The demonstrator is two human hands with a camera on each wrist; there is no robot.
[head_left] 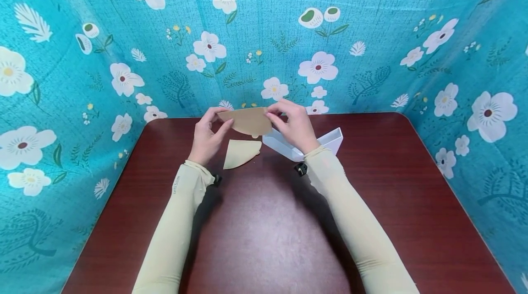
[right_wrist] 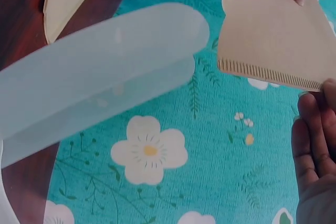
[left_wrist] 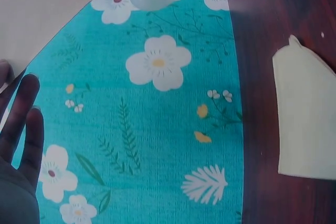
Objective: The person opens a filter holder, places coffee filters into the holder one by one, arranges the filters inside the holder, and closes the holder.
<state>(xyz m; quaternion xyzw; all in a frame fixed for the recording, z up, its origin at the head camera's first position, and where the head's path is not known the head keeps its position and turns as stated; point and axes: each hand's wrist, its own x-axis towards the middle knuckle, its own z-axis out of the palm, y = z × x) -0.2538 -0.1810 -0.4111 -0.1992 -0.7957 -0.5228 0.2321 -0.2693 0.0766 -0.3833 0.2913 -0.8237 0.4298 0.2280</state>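
A brown paper coffee filter is raised above the back of the table, stretched between both hands. My left hand pinches its left end between thumb and fingers. With thumb and fingertips my right hand grips the upper right corner. The right wrist view shows the filter's crimped seam and a small rounded tab on its edge. Below, more coffee filters lie flat on the table, apparently a stack. A white, partly translucent holder stands under my right hand, which hides part of it.
The dark red-brown table ends at the back just beyond the hands. A turquoise flowered cloth hangs behind it and along both sides. Small black wrist cameras sit under the sleeves.
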